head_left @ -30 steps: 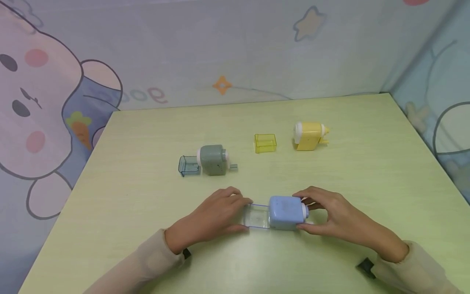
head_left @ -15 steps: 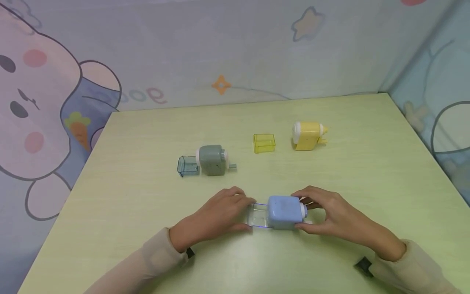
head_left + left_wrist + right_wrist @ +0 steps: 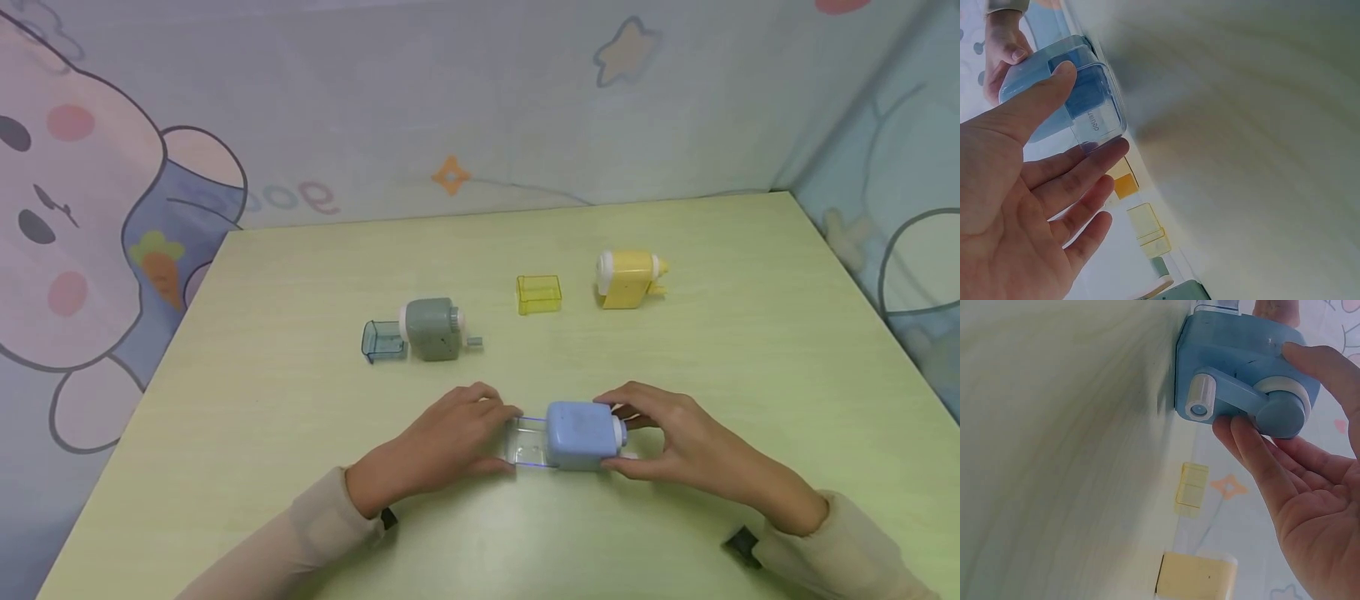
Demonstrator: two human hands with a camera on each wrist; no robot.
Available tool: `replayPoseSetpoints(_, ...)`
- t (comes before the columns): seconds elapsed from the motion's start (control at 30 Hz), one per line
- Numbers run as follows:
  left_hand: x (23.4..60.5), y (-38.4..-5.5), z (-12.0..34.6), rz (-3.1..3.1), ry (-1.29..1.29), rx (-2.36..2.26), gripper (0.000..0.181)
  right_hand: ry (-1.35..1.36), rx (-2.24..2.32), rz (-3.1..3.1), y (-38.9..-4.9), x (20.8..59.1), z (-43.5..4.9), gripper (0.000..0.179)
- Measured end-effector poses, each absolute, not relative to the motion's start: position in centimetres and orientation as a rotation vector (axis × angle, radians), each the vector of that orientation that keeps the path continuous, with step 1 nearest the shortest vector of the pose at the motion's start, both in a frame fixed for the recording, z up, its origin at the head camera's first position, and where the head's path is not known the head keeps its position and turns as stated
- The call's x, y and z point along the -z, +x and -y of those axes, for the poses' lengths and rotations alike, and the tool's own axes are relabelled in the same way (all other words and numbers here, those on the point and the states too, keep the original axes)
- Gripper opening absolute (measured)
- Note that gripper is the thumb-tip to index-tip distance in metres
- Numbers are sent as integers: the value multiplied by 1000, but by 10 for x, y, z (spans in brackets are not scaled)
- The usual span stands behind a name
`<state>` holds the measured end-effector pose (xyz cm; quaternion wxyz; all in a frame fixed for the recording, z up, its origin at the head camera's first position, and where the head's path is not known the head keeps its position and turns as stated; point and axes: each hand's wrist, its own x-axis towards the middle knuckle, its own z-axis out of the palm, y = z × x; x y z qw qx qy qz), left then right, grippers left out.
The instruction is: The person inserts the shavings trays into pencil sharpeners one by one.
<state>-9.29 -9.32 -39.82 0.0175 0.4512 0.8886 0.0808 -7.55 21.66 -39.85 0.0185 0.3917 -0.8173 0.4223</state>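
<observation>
A blue crank pencil sharpener [image 3: 581, 433] sits on the table near the front middle. Its clear shavings drawer [image 3: 531, 442] sticks partly out of the left side. My left hand [image 3: 450, 437] pinches the outer end of that drawer between thumb and forefinger; the other fingers extend past it in the left wrist view. Thumb and fingers of my right hand [image 3: 675, 433] hold the body at its crank end. The right wrist view shows the crank handle [image 3: 1200, 397] with its white knob beside those fingers.
Farther back on the left stands a grey-green sharpener [image 3: 433, 329], a teal drawer [image 3: 383, 340] at its left side. A yellow drawer [image 3: 539, 294] lies apart from a yellow sharpener [image 3: 628, 279] behind them. A printed cloth [image 3: 525, 100] rises along the table's back edge.
My left hand has moved slightly right, and the clear drawer sits deeper in the blue sharpener than a second ago. The right hand keeps its hold; the last half second shows hardly any motion.
</observation>
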Motion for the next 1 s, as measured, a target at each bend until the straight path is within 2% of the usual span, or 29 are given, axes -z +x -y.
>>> replayPoseSetpoints(1.0,399,-92,82,-2813,1459,-101,61,1211,-1336,2564,-75,399,-218,59)
